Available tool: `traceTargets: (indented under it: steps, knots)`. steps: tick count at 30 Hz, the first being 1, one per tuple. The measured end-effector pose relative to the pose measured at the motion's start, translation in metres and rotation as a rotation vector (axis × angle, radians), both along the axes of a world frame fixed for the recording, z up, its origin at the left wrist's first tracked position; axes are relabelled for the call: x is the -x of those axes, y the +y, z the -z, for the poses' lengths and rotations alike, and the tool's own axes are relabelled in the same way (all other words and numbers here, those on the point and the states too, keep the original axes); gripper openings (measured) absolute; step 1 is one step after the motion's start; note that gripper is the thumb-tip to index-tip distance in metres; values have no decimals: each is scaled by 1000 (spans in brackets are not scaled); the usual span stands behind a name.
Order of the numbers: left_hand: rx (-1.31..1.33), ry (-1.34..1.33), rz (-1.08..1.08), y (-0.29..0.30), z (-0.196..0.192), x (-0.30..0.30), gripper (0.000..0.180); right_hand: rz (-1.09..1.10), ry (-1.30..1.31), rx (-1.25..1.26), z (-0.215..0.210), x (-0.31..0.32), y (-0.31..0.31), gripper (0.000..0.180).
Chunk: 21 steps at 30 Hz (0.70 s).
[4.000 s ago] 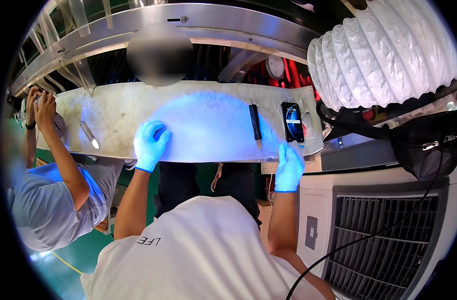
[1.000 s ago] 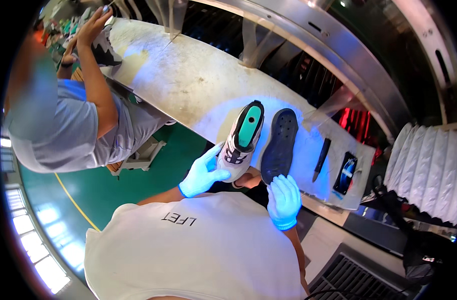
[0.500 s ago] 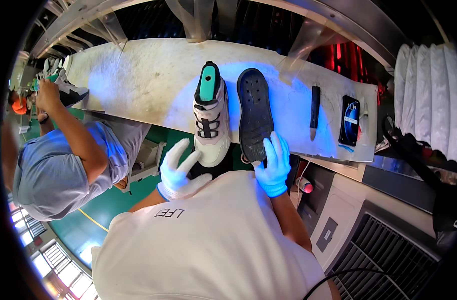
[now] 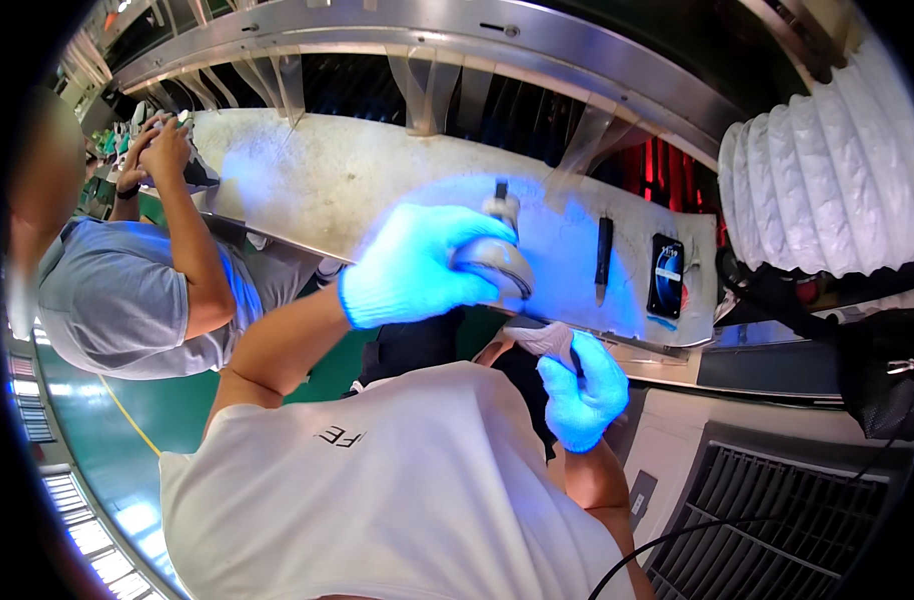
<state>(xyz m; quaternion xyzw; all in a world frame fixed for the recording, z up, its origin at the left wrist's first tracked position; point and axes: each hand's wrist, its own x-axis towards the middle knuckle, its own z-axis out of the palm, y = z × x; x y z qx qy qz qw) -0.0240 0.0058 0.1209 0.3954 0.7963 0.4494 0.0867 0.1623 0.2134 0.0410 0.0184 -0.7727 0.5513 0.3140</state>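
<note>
Left grip [image 4: 412,264], spread earlier, now clasps the shoe [image 4: 501,261]

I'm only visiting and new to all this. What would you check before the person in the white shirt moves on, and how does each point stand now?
1. Shoe in grip: ok; the left hand is wrapped around the shoe.
2. Sole in grip: ok; the right hand holds the shoe sole.
3. Shoe and sole not touching: ok; they are apart.
4. Knife out of the way: ok; the knife lies on the bench, touched by neither hand.
5. Phone out of the way: ok; the phone lies right of the knife.
6. Inside of the shoe in order: cannot tell; it is hidden.
</note>
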Motion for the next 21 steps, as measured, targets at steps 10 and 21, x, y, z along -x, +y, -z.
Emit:
traceTargets:
  steps: [10,21]
  knots:
    - [-415,289,93,25,82,-33,34,-87,-123,418,-3,18,12,29]
    - [-578,-49,49,3,90,-82,33,-78,-65,297,8,-5,-16,32]
